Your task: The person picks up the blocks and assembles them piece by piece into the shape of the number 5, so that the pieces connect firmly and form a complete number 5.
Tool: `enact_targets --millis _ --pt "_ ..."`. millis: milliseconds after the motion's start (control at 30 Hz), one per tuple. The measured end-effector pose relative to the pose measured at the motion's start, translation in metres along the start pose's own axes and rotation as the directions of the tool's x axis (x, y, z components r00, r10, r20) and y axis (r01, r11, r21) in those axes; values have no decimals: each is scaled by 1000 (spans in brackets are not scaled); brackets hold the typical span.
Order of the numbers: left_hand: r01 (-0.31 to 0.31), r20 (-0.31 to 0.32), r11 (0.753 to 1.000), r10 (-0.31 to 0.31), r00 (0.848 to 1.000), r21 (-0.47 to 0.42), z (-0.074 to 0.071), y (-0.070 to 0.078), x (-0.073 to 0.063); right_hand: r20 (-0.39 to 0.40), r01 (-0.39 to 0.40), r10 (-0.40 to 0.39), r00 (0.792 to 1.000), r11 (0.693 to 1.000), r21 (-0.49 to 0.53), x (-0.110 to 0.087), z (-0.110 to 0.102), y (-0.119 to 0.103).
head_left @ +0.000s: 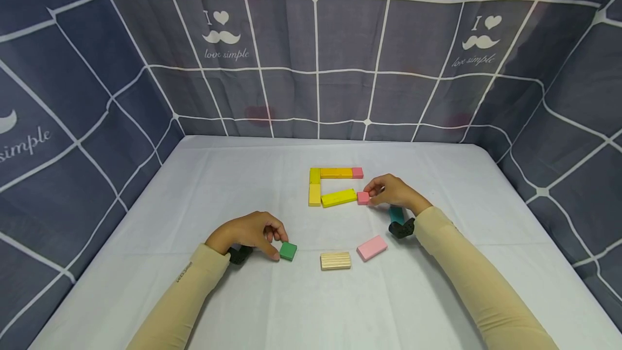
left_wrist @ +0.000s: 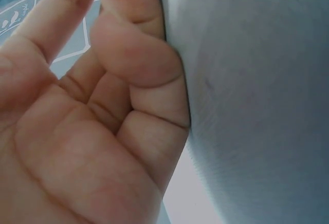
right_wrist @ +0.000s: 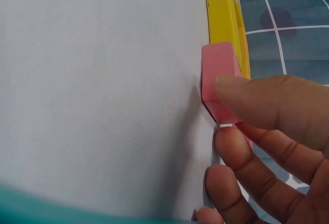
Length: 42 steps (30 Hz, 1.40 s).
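Observation:
In the head view my right hand [head_left: 392, 192] pinches a small pink block [head_left: 363, 198] between thumb and fingers. That block stands at the right end of a slanted long yellow block [head_left: 339, 197]. The right wrist view shows the thumb on the face of the pink block [right_wrist: 218, 72], with the yellow block [right_wrist: 221, 8] beyond. At front left, my left hand [head_left: 252, 230] has thumb and index fingertips at the edges of a green block [head_left: 288, 251]. The left wrist view shows that hand's fingers [left_wrist: 154, 90] curled low by the white cloth; the green block is hidden there.
Yellow blocks [head_left: 315, 194] form a corner at the back, with a pink block [head_left: 357, 173] ending the rear row. Nearer lie a ridged wooden block [head_left: 335, 261] and a larger pink block [head_left: 372, 248]. A white cloth [head_left: 233, 177] covers the table; dark checked curtains [head_left: 340, 31] surround it.

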<state>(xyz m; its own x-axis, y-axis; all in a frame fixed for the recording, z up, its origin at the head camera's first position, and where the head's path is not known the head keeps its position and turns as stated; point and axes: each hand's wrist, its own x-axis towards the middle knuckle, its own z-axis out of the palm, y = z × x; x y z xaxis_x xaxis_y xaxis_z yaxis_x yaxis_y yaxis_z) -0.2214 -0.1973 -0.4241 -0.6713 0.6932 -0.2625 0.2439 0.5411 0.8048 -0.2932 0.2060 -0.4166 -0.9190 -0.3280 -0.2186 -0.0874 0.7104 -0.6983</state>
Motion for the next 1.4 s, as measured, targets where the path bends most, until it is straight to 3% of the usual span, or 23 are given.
enact_targets --millis 900,1400 --pt "-9 0 1000 9 1000 24 -1 0 0 0 -8 8 1000 1000 12 -3 2 -2" --pt "-16 -1 999 16 1000 34 -1 1 0 2 35 -35 999 999 18 -2 1 2"
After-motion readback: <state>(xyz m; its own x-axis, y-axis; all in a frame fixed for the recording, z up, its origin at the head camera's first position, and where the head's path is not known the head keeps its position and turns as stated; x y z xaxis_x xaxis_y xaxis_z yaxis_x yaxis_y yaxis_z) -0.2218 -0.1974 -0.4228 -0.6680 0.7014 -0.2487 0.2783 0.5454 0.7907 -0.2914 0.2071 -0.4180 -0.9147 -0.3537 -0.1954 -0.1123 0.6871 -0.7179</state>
